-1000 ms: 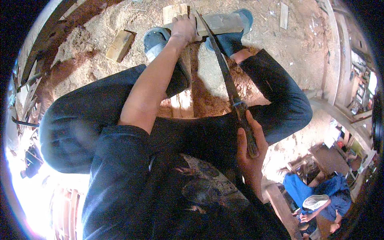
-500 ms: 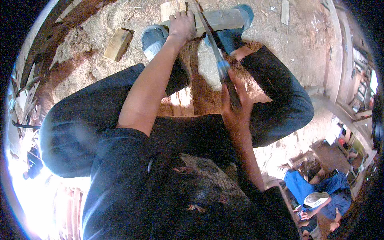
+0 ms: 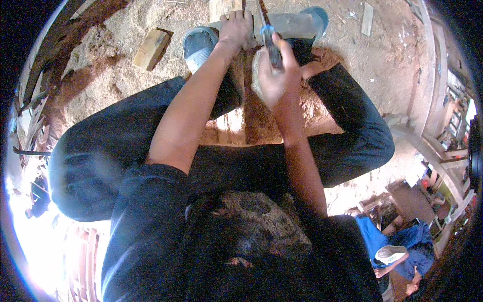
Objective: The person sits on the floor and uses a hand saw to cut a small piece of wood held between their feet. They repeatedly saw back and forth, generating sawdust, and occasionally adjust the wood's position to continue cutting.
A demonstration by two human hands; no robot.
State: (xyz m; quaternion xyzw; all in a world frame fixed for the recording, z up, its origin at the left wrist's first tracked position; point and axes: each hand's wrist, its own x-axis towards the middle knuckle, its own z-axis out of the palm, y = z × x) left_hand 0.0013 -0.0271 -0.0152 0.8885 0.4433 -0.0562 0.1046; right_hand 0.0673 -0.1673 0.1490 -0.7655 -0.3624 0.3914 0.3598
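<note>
A squared wooden block (image 3: 288, 26) lies crosswise between my two feet at the top of the view. My left hand (image 3: 235, 31) is closed over its left end, fingers bent across the edge. In my right hand (image 3: 279, 75), slightly blurred, is the dark handle of a handsaw (image 3: 266, 31) with a blue band at its collar. The thin blade runs away from me past the block, close to the right of my left hand; its far end is cut off by the frame. Under the block lies a longer wooden beam (image 3: 219, 7).
My shoes, the left (image 3: 199, 46) and the right (image 3: 316, 19), flank the block. A loose wood offcut (image 3: 151, 49) lies on the sawdust-covered ground, and a thin strip (image 3: 367, 19) at far right. Another person in blue (image 3: 402, 241) sits at lower right near stacked timber.
My right hand has pushed the saw forward, away from me, bringing the handle close to the block. My left hand stays on the block.
</note>
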